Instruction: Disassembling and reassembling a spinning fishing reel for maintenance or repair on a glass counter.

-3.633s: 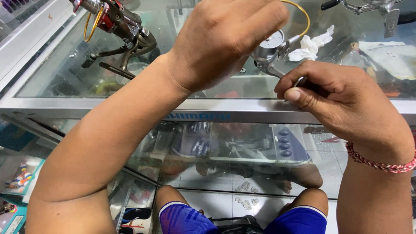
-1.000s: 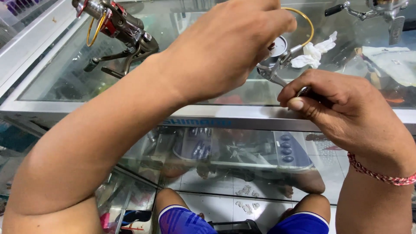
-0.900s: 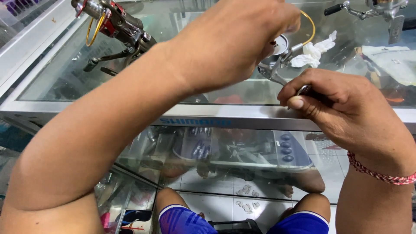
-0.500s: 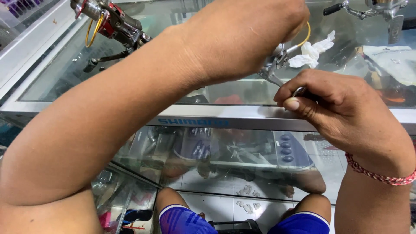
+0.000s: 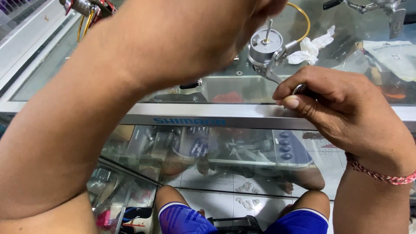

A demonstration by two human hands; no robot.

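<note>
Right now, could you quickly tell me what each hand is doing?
Left hand: raised above the silver reel body, mostly out of frame; grip cannot be told.
Right hand: closed, pinching the reel body's stem.

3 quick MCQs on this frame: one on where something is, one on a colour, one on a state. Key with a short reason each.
1. Where is the crumpled white tissue?
A. right of the silver reel
B. on the floor
C. in the left hand

2. What colour is the cord on the right wrist?
A. green
B. red and white
C. black

3. What is the state of the silver reel?
A. spool on and wound with line
B. spool off, bare shaft sticking up
C. lying in a box

Key:
1 A, the tissue lies on the glass counter just right of the reel.
2 B, the braided cord shows red and white strands.
3 B, a thin shaft stands bare above the round top, while the right hand holds the reel by its stem.
</note>
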